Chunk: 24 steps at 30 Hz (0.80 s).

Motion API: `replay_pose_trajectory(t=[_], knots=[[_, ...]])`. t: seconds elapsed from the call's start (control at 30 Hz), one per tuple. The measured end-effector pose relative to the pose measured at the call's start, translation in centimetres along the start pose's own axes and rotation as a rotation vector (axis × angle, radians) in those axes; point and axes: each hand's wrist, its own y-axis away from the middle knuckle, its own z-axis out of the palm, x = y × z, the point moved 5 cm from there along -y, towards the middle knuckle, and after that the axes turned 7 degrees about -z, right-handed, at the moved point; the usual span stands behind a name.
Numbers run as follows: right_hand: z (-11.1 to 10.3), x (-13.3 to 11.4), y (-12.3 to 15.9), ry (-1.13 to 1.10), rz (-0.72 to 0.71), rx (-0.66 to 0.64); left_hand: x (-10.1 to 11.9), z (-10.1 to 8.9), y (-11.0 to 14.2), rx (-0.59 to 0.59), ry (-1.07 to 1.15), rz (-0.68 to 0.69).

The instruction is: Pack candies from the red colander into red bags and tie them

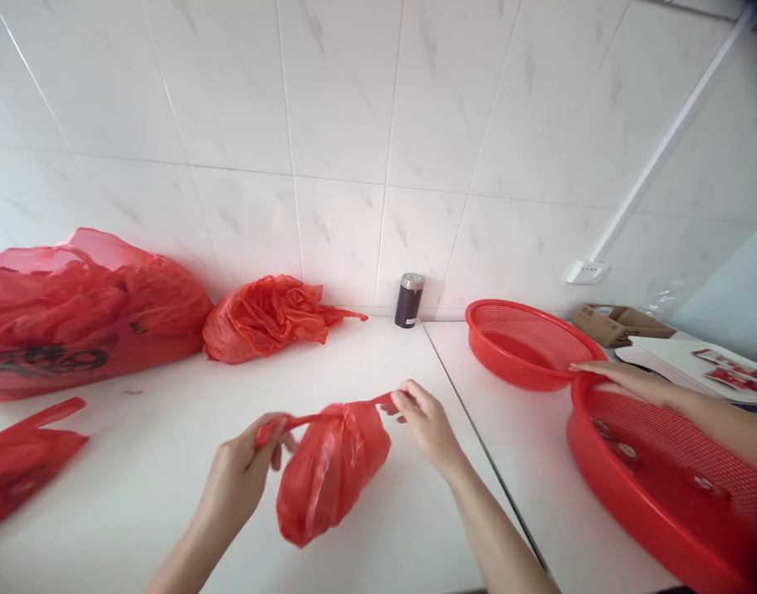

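Note:
A filled red plastic bag (334, 470) hangs or rests in front of me over the white table, its neck gathered at the top. My left hand (245, 462) is closed on one handle of the bag, at its left. On the other side my right hand (424, 421) pinches the opposite handle. Both handles are stretched out sideways from the gathered neck. What the bag contains is hidden by the plastic.
A large red bag (99, 322) and a crumpled red bag (267, 322) lie along the wall; another red bag (28, 466) lies left. A dark flask (409, 301) stands behind. Right are two red baskets (518, 375), (607, 487), another person's arm (681, 404) and a cardboard box (622, 326).

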Motion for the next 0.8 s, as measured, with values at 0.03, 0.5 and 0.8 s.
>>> replay_pose_trajectory(t=[0.03,0.5,0.8], knots=[[-0.6,1.3,0.2,0.024,0.022,0.036,-1.5,0.2,0.4,0.003,0.012,-0.036],[6.1,4.9,2.3,0.617,-0.088,0.069,-2.9,6.8,0.9,0.092,-0.009,-0.208],[3.1,7.7,0.0,0.814,0.069,0.090,-4.6,6.7,-6.0,0.047,-0.568,-0.099]])
